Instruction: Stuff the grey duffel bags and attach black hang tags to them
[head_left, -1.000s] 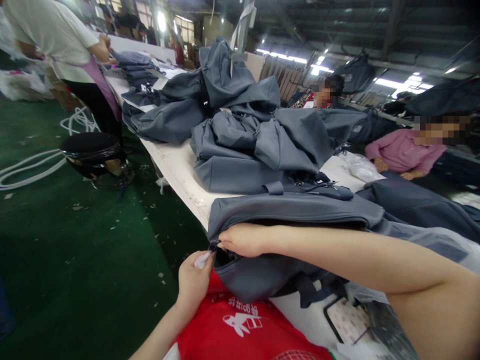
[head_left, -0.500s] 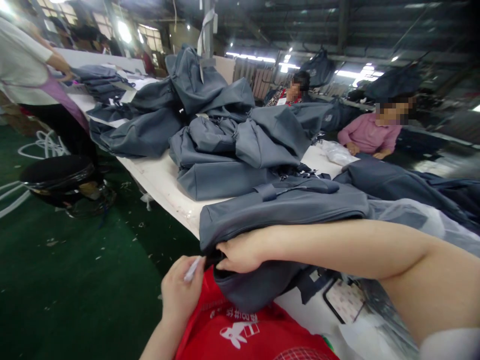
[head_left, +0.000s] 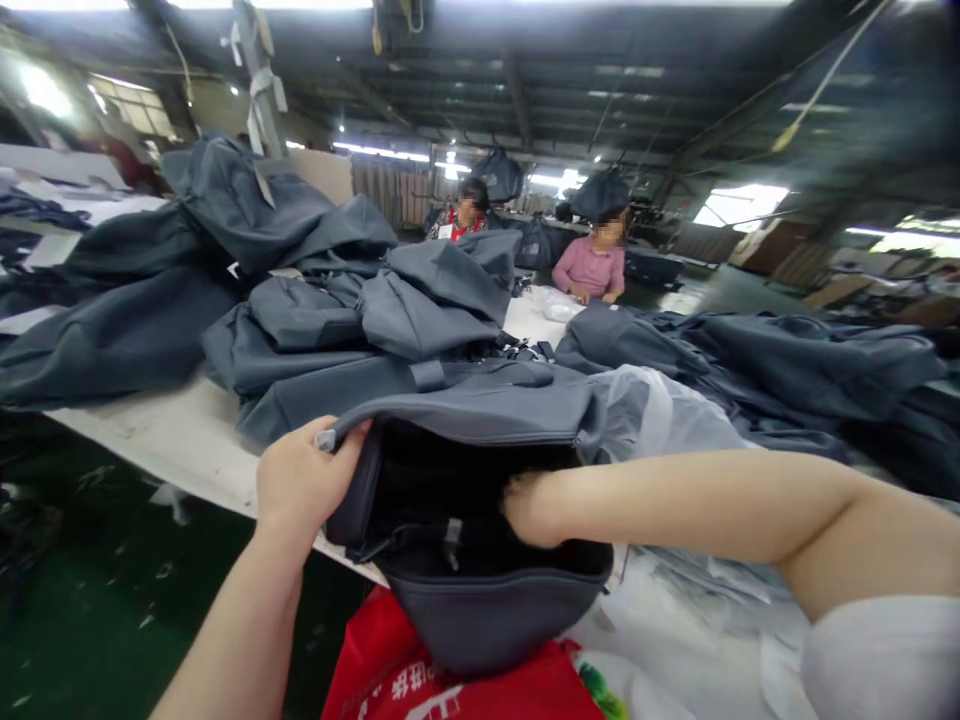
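A dark grey-blue bag [head_left: 499, 615] lies before me at the table's edge, its long zipped mouth gaping and the inside dark. My left hand [head_left: 304, 480] is closed on the rim at the bag's left end, thumb on top. A small pale piece [head_left: 325, 440] shows at its fingers; I cannot make out what it is. Inside the opening, my right hand [head_left: 536, 508] reaches in from the right, its fingers blurred and partly in shadow. A small light tag [head_left: 453, 540] shows inside the bag, between my hands. The front panel hangs over a red apron [head_left: 405, 670].
Several grey bags [head_left: 300, 315] are heaped along the white table [head_left: 187, 430]. Clear plastic wrap [head_left: 652, 410] lies right of the open bag, with dark fabric pieces [head_left: 787, 370] beyond. Across the table a person in pink [head_left: 592, 268] works near another person in red [head_left: 457, 222].
My view has swung right. The bag's mouth has spread wide open. My left hand has moved up to its left rim, and my right hand has shifted from the left end towards the right inside.
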